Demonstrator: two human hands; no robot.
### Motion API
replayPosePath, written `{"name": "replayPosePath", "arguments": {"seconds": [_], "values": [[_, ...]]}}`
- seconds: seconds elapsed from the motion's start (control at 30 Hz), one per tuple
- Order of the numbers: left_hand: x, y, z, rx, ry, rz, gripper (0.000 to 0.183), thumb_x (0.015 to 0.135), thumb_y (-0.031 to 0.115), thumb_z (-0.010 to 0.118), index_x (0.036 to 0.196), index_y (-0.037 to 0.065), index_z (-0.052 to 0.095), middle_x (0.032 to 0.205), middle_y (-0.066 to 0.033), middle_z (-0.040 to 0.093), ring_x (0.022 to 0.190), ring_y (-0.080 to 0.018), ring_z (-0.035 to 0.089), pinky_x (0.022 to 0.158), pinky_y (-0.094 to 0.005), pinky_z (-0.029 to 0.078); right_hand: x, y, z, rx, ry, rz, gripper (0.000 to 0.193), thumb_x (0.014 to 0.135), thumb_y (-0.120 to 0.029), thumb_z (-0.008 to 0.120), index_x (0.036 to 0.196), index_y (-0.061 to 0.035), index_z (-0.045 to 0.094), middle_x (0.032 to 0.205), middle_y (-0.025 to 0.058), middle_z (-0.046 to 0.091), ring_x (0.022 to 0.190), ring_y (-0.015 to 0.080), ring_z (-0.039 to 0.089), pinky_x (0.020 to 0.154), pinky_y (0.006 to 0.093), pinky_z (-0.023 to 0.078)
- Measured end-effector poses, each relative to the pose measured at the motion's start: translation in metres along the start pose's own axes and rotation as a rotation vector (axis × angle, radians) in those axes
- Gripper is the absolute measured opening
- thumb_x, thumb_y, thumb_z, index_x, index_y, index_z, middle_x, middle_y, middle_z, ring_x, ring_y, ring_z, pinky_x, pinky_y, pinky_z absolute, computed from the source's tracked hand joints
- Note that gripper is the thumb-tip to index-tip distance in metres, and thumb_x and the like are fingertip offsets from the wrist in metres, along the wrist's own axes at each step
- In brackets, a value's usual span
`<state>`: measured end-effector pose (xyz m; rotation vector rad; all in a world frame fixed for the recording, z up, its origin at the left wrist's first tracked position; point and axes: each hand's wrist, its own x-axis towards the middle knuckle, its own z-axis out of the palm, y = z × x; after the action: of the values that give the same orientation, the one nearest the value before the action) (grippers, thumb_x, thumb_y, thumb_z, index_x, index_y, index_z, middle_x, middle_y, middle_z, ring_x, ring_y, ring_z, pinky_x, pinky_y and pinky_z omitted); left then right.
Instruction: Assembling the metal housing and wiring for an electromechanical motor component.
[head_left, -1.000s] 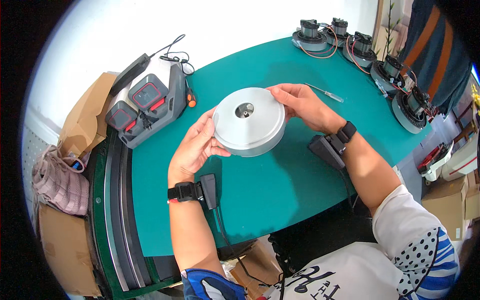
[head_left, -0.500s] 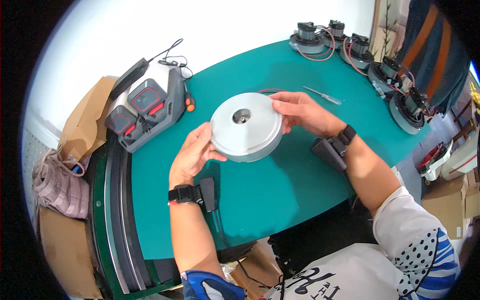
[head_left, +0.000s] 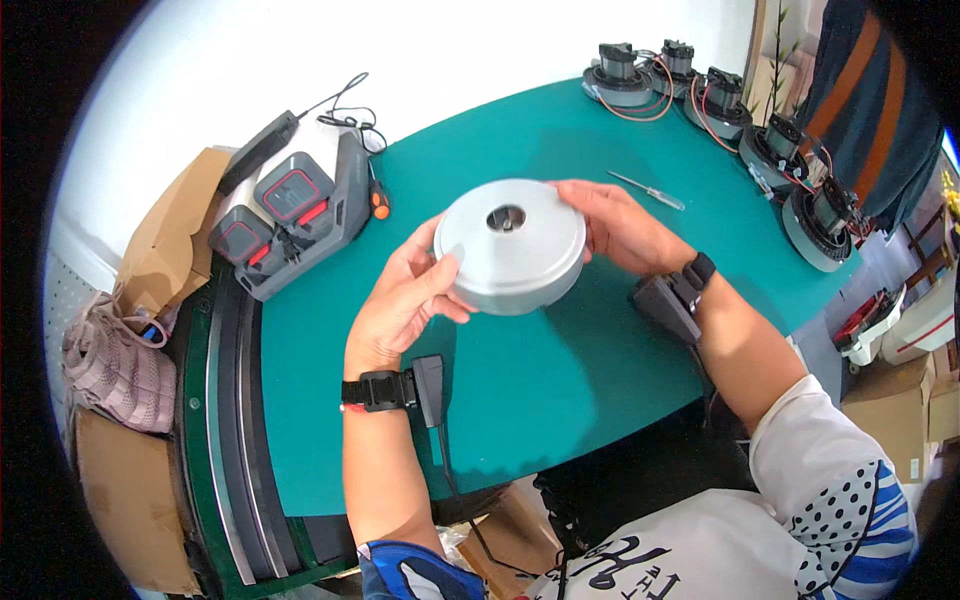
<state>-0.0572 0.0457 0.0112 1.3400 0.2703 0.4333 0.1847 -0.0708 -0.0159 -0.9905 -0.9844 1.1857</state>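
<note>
A round silver-grey vacuum motor (head_left: 500,262) is held up above the green tabletop, its fan cover facing up with a hole in the centre. My left hand (head_left: 400,300) grips its left edge, thumb on the rim and fingers underneath. Opposite, my right hand (head_left: 625,225) clasps the upper right edge; its fingertips are partly hidden behind the housing. The motor's underside is out of sight. Each wrist wears a black strap with a small dark device.
Several similar motors (head_left: 717,108) with wires line the table's right and far edge. A slim screwdriver (head_left: 652,191) lies beyond my right hand. Back left stand a grey case (head_left: 340,225) holding red-trimmed units and an orange-handled screwdriver (head_left: 378,200). A cardboard box (head_left: 175,230) and pink bag (head_left: 120,365) sit left.
The motor has shifted slightly right, and its top face has tilted a little. My left hand has moved with it, its thumb now over the rim.
</note>
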Motion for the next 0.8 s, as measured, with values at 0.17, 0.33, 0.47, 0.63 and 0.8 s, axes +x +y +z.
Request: {"name": "replayPosePath", "arguments": {"seconds": [0.17, 0.33, 0.47, 0.63, 0.8], "values": [[0.002, -0.004, 0.005, -0.009, 0.045, 0.001, 0.072, 0.086, 0.030, 0.066, 0.139, -0.003, 0.029, 0.103, -0.0150, 0.063, 0.072, -0.0203, 0.069, 0.059, -0.0269, 0.060, 0.003, 0.006, -0.004, 0.102, 0.015, 0.041, 0.037, 0.096, -0.037, 0.048, 0.111, -0.0051, 0.060, 0.077, -0.0021, 0.061, 0.062, 0.0053, 0.053, 0.055, 0.0219, 0.043], [0.007, -0.006, -0.002, -0.006, 0.073, -0.017, 0.060, 0.093, 0.038, 0.054, 0.135, -0.001, 0.039, 0.096, -0.0116, 0.065, 0.073, -0.0179, 0.068, 0.061, -0.0257, 0.058, 0.013, 0.006, -0.003, 0.168, 0.072, 0.096, 0.039, 0.096, -0.038, 0.046, 0.113, -0.0055, 0.059, 0.090, -0.0003, 0.066, 0.072, 0.0086, 0.060, 0.063, 0.0253, 0.049], [0.009, -0.008, 0.002, 0.055, 0.109, 0.024, 0.056, 0.095, 0.033, 0.051, 0.135, -0.003, 0.037, 0.091, -0.0112, 0.064, 0.070, -0.0170, 0.068, 0.054, -0.0228, 0.056, 0.025, 0.008, -0.011, 0.225, 0.051, 0.160, 0.039, 0.097, -0.039, 0.043, 0.113, -0.0066, 0.058, 0.108, 0.0037, 0.065, 0.096, 0.0151, 0.064, 0.081, 0.0336, 0.052], [0.007, -0.006, 0.005, 0.141, 0.201, 0.037, 0.061, 0.093, 0.035, 0.055, 0.136, -0.003, 0.036, 0.094, -0.0098, 0.063, 0.073, -0.0158, 0.067, 0.051, -0.0202, 0.052, 0.025, 0.012, -0.027, 0.250, 0.083, 0.202, 0.042, 0.096, -0.040, 0.045, 0.119, -0.0066, 0.058, 0.110, 0.0018, 0.065, 0.093, 0.0126, 0.061, 0.076, 0.0280, 0.049], [0.007, -0.009, 0.000, 0.073, 0.133, 0.026, 0.053, 0.094, 0.034, 0.053, 0.133, -0.002, 0.041, 0.100, -0.0090, 0.061, 0.082, -0.0159, 0.066, 0.059, -0.0239, 0.055, 0.023, 0.011, -0.013, 0.312, 0.034, 0.162, 0.043, 0.097, -0.041, 0.042, 0.117, -0.0059, 0.057, 0.113, 0.0048, 0.063, 0.100, 0.0164, 0.059, 0.088, 0.0309, 0.046]]}}
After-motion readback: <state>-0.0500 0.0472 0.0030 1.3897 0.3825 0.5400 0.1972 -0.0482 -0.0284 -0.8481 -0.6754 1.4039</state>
